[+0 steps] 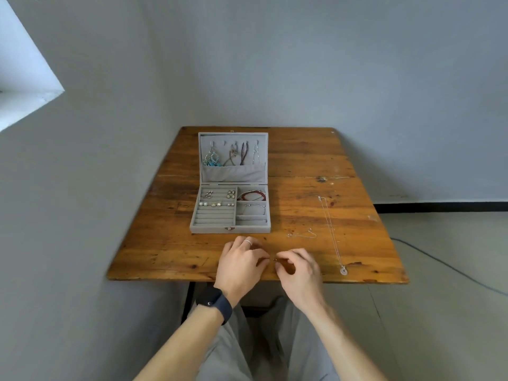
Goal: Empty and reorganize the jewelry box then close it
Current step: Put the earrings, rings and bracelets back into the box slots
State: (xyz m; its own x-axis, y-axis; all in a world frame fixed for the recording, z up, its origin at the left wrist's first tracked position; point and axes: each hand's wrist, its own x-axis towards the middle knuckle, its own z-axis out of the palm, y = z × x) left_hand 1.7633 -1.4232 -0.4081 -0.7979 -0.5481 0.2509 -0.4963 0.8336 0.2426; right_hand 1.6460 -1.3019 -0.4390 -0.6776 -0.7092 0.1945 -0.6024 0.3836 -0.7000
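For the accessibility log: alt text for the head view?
Both hands, left hand and right hand, pinch a tiny item between them at the near edge of a wooden table. Behind them an open grey jewelry box holds earrings and bracelets; a long silver necklace lies to its right.

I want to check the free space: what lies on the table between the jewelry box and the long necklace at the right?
In the head view, a small thin chain lies between the jewelry box and the long necklace; elsewhere bare wood.

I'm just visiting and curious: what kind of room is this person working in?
Probably a plain room in a home: bare grey walls, a worn wooden table pushed into the corner, and an open jewelry box on it.
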